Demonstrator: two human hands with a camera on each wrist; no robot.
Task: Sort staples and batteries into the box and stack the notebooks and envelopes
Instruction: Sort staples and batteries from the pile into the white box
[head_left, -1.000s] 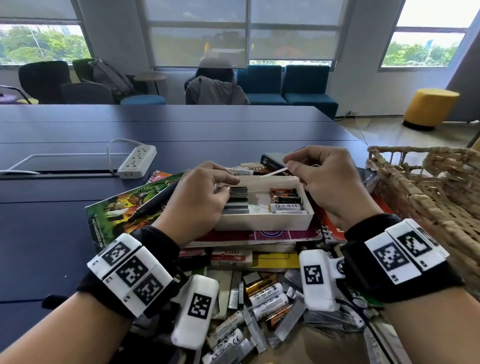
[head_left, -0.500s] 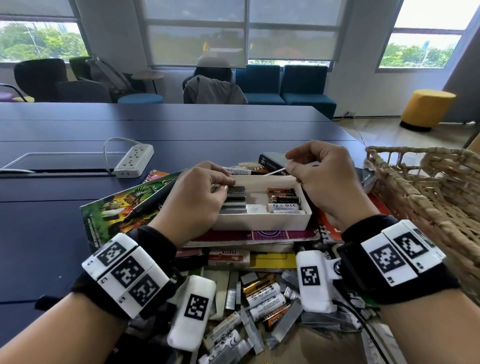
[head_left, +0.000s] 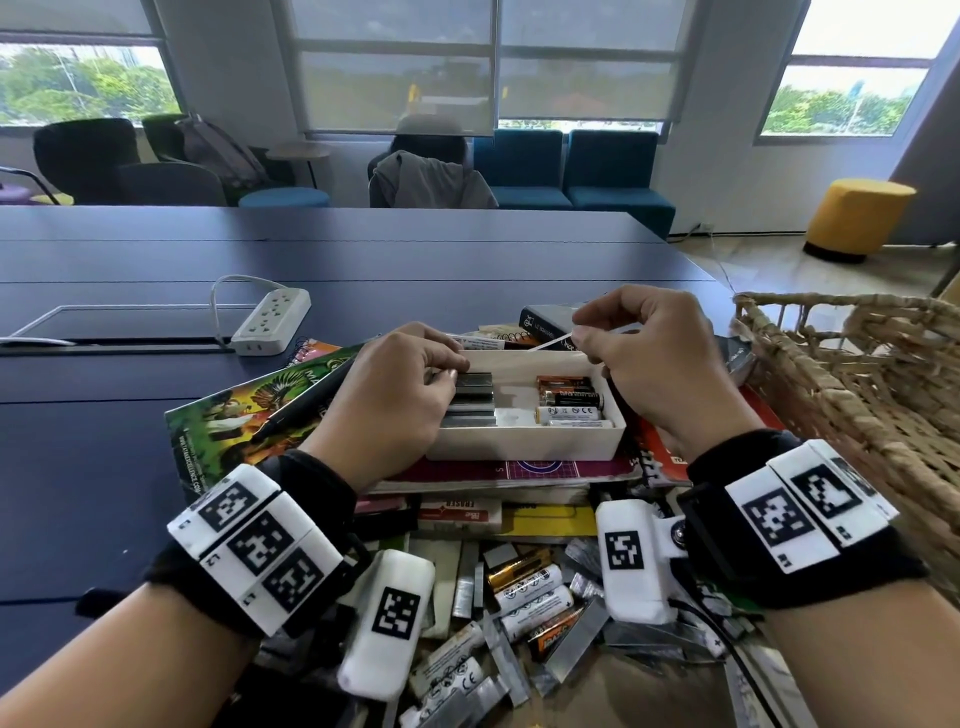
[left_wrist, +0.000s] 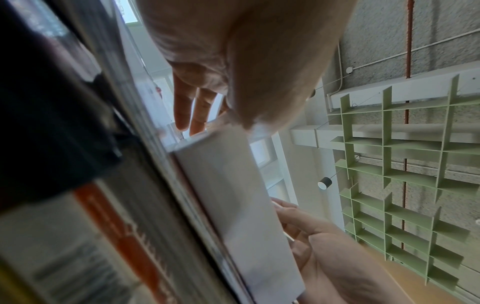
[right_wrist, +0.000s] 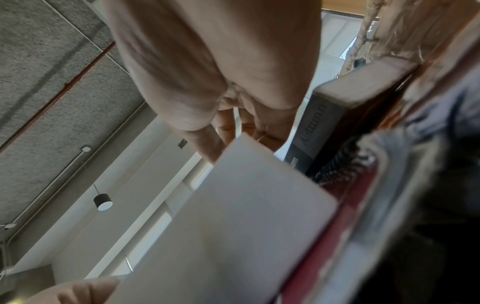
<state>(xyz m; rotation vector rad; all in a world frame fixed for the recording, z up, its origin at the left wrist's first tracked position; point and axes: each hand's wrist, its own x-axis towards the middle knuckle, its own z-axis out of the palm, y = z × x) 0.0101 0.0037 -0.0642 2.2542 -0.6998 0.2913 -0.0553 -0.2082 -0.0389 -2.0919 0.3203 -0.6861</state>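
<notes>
Left hand (head_left: 387, 397) covers box (head_left: 524, 444) left end; fingers' grip on staples (head_left: 472, 400) unclear; basket (head_left: 857, 384) cropped.

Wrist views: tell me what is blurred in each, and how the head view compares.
Left wrist: the white box wall and the book edges at left are soft, the ceiling grid sharp. Right wrist: the box and the right hand are smeared, the ceiling lamp crisp. Head: sharp overall, windows overexposed, straight lines bowed.
</notes>
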